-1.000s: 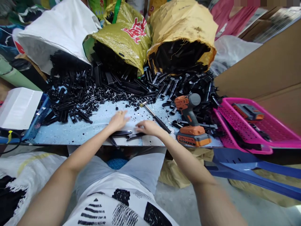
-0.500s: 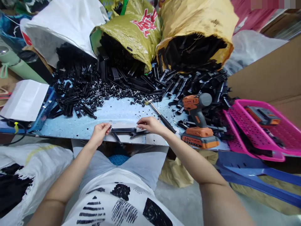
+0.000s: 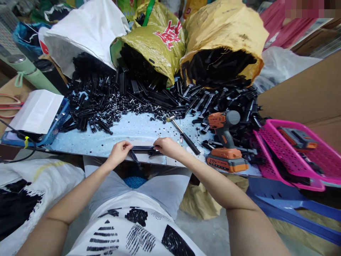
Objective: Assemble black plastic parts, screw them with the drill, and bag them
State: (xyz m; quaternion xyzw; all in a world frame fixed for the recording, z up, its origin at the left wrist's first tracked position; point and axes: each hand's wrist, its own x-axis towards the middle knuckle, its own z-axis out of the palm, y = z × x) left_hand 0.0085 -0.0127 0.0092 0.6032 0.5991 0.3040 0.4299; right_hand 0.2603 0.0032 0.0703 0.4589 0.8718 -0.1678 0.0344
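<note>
At the table's front edge lies a black bar-shaped part (image 3: 143,148), with a second black arm (image 3: 135,158) slanting down from its left end past the edge. My left hand (image 3: 119,153) is closed, thumb and fingertips pinching at the bar's left end. My right hand (image 3: 167,146) is closed too, its fingertips pressed together at the bar's right end, where another dark piece partly shows beneath. Any small fastener between the fingers is hidden. Beyond my right hand a hammer (image 3: 183,135) rests on the light-blue tabletop (image 3: 125,126).
An orange cordless drill (image 3: 225,140) stands on the right, before a pink basket (image 3: 290,153) holding a battery. Heaps of black parts and small pins (image 3: 128,103) spread below a white sack (image 3: 87,32), a green-gold sack (image 3: 151,49) and a yellow sack (image 3: 223,32). A blue tray (image 3: 57,122) sits left.
My right hand has come down onto the bar's right end, and my hands sit slightly closer together. The whole view has shifted a little.
</note>
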